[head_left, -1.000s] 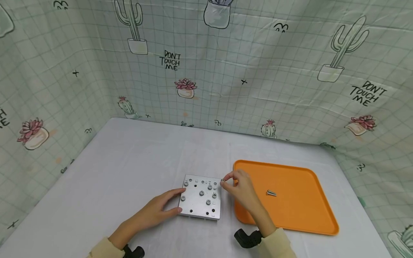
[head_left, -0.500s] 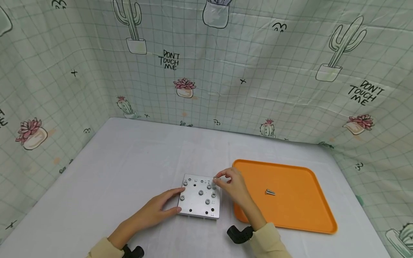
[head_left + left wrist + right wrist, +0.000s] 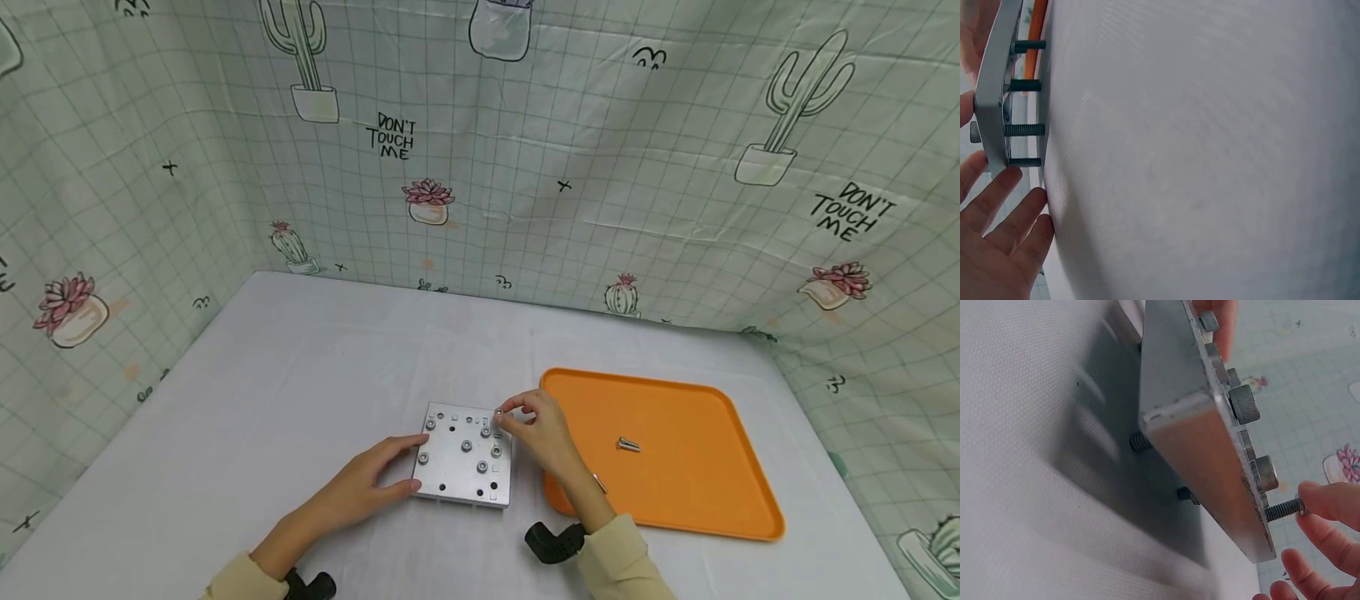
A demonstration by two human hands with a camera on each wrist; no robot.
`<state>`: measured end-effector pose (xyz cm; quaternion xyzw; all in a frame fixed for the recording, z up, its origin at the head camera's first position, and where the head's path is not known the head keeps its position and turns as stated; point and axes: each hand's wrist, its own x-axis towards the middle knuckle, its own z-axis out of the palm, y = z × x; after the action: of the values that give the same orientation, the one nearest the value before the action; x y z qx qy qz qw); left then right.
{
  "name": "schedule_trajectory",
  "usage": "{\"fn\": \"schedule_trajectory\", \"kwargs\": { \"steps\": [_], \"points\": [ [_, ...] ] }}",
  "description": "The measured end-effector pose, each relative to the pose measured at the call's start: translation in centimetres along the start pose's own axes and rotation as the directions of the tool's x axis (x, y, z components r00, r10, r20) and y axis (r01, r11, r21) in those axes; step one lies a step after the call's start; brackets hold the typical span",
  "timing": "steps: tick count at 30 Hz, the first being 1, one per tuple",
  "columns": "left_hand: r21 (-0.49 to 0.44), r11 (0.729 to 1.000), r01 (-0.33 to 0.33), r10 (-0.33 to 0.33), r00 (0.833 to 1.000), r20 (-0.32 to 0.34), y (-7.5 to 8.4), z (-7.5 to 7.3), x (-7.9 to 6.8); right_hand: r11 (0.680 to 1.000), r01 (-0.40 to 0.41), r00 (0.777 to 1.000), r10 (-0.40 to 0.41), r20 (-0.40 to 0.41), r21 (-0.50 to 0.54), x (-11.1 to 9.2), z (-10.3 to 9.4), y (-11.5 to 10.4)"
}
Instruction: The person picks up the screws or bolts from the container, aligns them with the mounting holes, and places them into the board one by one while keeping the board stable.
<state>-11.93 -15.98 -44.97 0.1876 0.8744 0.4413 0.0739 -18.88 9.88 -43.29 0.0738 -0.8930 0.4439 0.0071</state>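
Observation:
A square silver metal plate (image 3: 453, 479) with rows of holes stands raised on the white table. Several socket head screws (image 3: 1245, 404) sit in it, their threaded ends (image 3: 1024, 130) poking out underneath. My left hand (image 3: 367, 492) touches the plate's left edge, thumb near the front corner and forefinger farther back, fingers mostly straight. With thumb and forefinger my right hand (image 3: 542, 429) pinches one more socket head screw (image 3: 1284, 510) by its head. This screw stands out from the plate's top face at the far right corner, its shank largely exposed and its tip right at the surface.
An orange tray (image 3: 697, 475) lies right of the plate, partly under my right forearm. Loose screws (image 3: 628, 445) rest in its middle; a small silver piece (image 3: 599, 482) shows beside the forearm. A patterned cloth (image 3: 480, 167) hangs behind the table.
My right hand has carried its screw leftward from beside the plate to the far right corner, then stayed there. The small silver piece on the tray has come into sight. My left hand remains in place.

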Motion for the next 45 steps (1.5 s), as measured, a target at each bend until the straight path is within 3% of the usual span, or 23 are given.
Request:
{"fn": "schedule_trajectory", "kwargs": {
  "steps": [16,36,45],
  "points": [
    [-0.009,1.000,-0.025,0.025,1.000,0.002,-0.1,0.0,0.0,0.999,-0.046,0.998,0.045,0.036,0.026,-0.1,-0.1,0.1],
    [-0.005,1.000,0.003,-0.003,1.000,0.007,0.1,0.1,-0.2,0.999,-0.023,0.999,0.021,0.046,0.030,-0.4,0.0,0.4],
    [-0.008,1.000,0.009,-0.009,1.000,0.002,0.0,0.2,0.0,0.999,-0.038,0.999,0.037,0.019,0.018,-0.6,-1.6,0.7]
  ]
}}
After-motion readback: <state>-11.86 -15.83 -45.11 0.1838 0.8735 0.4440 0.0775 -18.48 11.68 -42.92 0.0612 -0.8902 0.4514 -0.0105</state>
